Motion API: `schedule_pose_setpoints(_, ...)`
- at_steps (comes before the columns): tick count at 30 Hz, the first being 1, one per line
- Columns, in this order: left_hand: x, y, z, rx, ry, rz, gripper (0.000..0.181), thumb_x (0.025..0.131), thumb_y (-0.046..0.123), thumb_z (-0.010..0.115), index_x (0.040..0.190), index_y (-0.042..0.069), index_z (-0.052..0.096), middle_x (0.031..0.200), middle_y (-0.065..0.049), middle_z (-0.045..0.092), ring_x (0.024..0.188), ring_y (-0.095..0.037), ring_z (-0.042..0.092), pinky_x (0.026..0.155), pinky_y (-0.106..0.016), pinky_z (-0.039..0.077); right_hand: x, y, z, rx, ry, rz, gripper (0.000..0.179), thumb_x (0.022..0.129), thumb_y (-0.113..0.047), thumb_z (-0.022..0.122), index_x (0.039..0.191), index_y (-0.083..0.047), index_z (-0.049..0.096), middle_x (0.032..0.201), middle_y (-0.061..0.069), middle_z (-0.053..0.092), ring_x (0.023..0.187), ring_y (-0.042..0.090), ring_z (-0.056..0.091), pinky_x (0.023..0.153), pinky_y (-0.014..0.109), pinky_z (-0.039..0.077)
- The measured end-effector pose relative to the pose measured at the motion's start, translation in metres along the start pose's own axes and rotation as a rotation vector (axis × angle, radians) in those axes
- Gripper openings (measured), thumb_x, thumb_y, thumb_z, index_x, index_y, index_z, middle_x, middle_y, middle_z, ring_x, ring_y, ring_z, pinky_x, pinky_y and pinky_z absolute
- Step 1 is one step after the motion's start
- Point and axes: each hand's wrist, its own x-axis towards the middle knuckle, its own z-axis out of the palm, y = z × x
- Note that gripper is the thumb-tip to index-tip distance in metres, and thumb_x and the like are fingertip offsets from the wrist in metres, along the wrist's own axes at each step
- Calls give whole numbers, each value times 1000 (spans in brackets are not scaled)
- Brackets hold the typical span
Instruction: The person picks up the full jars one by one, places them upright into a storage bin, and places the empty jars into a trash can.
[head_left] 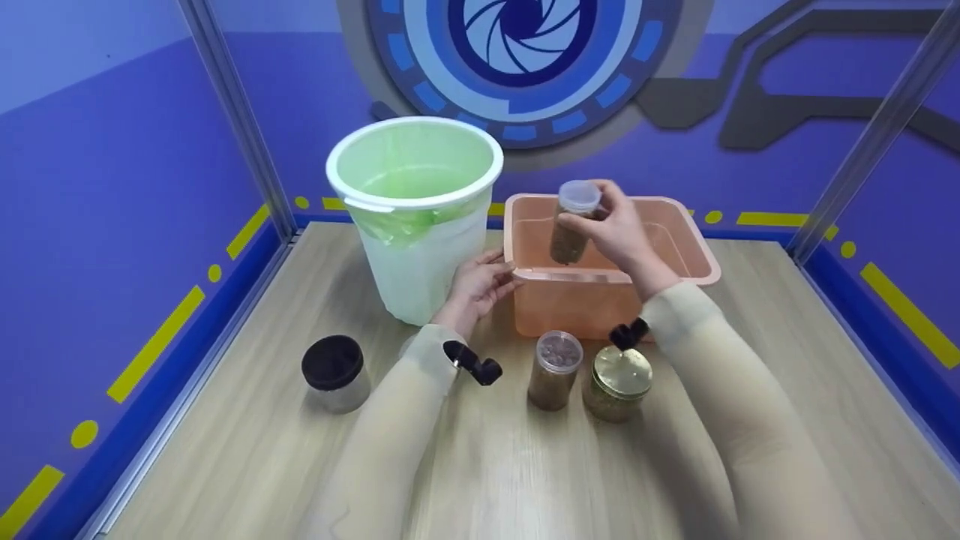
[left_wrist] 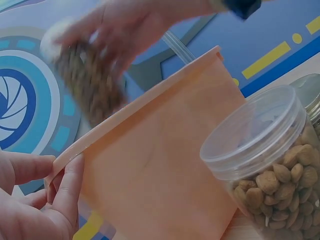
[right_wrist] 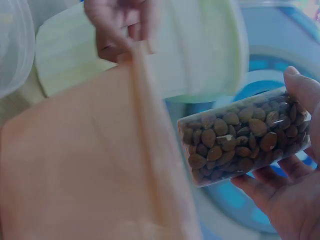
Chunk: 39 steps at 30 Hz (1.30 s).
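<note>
My right hand grips a clear jar of almonds near its lid and holds it over the orange plastic bin. In the right wrist view that almond jar looks nearly full, with the fingers curled round its lidded end. My left hand pinches the bin's near left rim, and the left wrist view shows its fingers on both sides of the edge. On the table before the bin stand a second clear-lidded jar of almonds and a gold-lidded jar.
A white bucket with a green liner stands left of the bin, close to my left hand. A black-lidded jar sits at the left of the wooden table. Blue printed panels enclose the table.
</note>
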Motion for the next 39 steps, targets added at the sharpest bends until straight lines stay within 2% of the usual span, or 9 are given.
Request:
schedule_pose_setpoints(3,0,-1,0,9,0,-8,52,97,-7,61,148,0,52,147,-26,56,92,-20,68,83,-29,65,10,12,13,-76,-78,74,65,86,-18,84,140,-2,50,131,17,61,123,32,61,100,40,53)
schedule_pose_setpoints(7,0,-1,0,14,2,-11,51,98,-6,61,148,1,52,145,-27,57,94,-20,68,81,-28,65,18,27,24,-210,-186,159,69,85,-17,84,140,1,47,133,22,59,118,33,59,92,39,55)
schedule_pose_setpoints(10,-1,-1,1,-1,-3,-11,51,98,-8,60,148,0,52,143,-28,58,98,-23,67,82,-28,65,20,35,30,-305,-271,210,71,82,-15,85,140,1,47,133,23,58,114,33,57,92,40,56)
schedule_pose_setpoints(14,-2,-1,2,-4,-1,-14,51,98,-8,59,147,0,53,141,-27,60,110,-29,67,85,-30,65,21,39,35,-449,-389,200,67,83,-16,84,139,2,51,134,24,60,112,34,57,99,45,54)
schedule_pose_setpoints(17,-2,-2,2,2,1,-14,51,97,-7,60,147,0,53,141,-26,60,115,-31,67,87,-30,65,20,41,37,-534,-458,203,56,90,-19,78,136,3,55,130,24,63,109,34,58,100,45,53)
schedule_pose_setpoints(22,-1,-1,2,0,-10,-9,51,98,-7,60,148,0,52,143,-26,60,120,-34,66,87,-31,65,21,43,39,-495,-516,269,38,99,-16,67,133,-1,59,126,20,65,107,32,60,99,43,54)
schedule_pose_setpoints(28,-1,0,0,-1,-1,-3,51,98,-7,60,147,1,53,142,-24,60,95,-21,68,84,-30,66,22,44,41,-495,-553,251,36,99,-13,69,133,-5,64,125,18,69,100,27,64,93,36,58)
schedule_pose_setpoints(30,-1,-1,0,-7,-2,0,52,97,-8,60,148,1,53,143,-24,60,93,-20,68,84,-30,66,23,44,40,-502,-561,244,36,98,-14,69,134,-6,66,126,18,70,98,26,65,92,35,58)
schedule_pose_setpoints(39,-1,-1,-2,-16,-2,10,52,96,-8,62,146,0,54,144,-26,57,98,-23,68,85,-31,65,24,43,42,-436,-578,308,50,98,-27,71,144,-9,60,140,13,66,114,26,63,109,40,53)
